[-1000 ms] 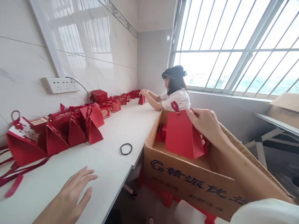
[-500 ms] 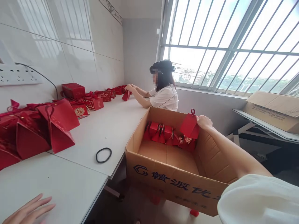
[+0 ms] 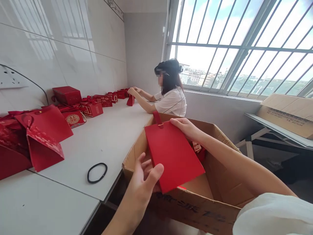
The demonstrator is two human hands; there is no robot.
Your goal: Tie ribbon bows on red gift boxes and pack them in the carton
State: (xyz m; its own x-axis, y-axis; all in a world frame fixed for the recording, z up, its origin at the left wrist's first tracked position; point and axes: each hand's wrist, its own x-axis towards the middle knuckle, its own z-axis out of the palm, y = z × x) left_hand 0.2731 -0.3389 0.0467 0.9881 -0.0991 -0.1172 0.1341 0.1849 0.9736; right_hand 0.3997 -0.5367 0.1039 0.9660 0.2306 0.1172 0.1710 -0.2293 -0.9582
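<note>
I hold a flat red paper gift bag [image 3: 172, 155] over the open cardboard box [image 3: 195, 209]. My right hand [image 3: 186, 128] grips its far top edge beside the red ribbon loop. My left hand [image 3: 144, 178] pinches its near lower corner, thumb on top. More red bags lie deep in the box, mostly hidden behind the held one.
Folded red gift bags [image 3: 42, 143] and red boxes [image 3: 66, 94] line the white table [image 3: 102, 140] along the tiled wall. A black hair tie [image 3: 97, 172] lies near the table's edge. Another person [image 3: 168, 94] sits at the far end handling a red bag. A second carton [image 3: 286, 112] rests on a shelf at right.
My right hand lifted a red bag out of the box toward me. My left hand left the table and took hold of the bag's near corner.
</note>
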